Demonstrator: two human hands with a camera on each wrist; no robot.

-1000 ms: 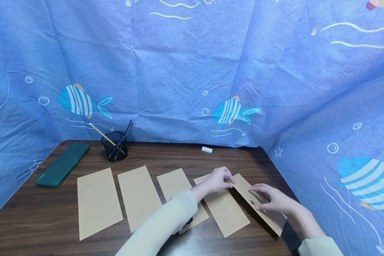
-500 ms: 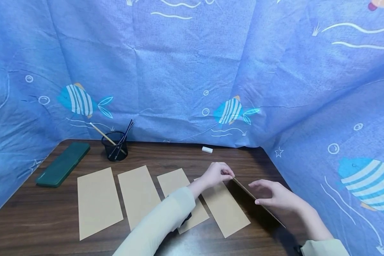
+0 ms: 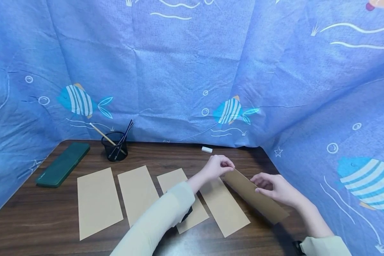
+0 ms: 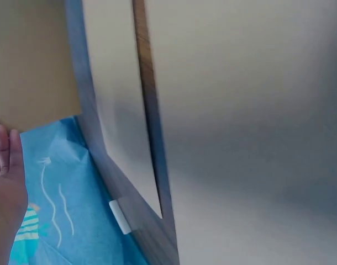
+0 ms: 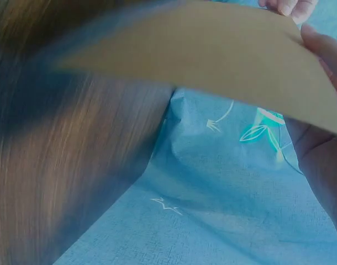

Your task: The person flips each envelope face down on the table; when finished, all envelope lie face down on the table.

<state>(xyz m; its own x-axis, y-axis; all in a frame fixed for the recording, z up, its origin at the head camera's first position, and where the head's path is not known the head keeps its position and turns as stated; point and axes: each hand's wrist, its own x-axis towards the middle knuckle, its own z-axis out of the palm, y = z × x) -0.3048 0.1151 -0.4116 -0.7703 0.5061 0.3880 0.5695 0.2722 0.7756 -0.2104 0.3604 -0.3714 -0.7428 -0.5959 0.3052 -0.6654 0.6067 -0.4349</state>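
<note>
A long kraft-brown paper card (image 3: 254, 195) is raised on edge above the right part of the table, its plain face showing. My left hand (image 3: 215, 168) pinches its far corner between thumb and fingers. On the upper long edge, my right hand (image 3: 276, 189) holds the card with the thumb on the near face and the fingers behind. The right wrist view shows the card (image 5: 212, 52) running between that thumb (image 5: 326, 47) and the palm. Just left of it, another brown card (image 3: 227, 206) lies flat, partly behind my left hand.
More brown cards lie in a row to the left, such as the leftmost card (image 3: 97, 202). A black mesh pen cup (image 3: 115, 146) and a green case (image 3: 64, 164) stand behind them. A white eraser (image 3: 207, 149) sits near the blue fish-print curtain (image 3: 179, 71).
The card has tipped up and over from showing its printed face to showing its plain one. My left hand has risen slightly with the corner; my right hand has taken hold of the upper edge.
</note>
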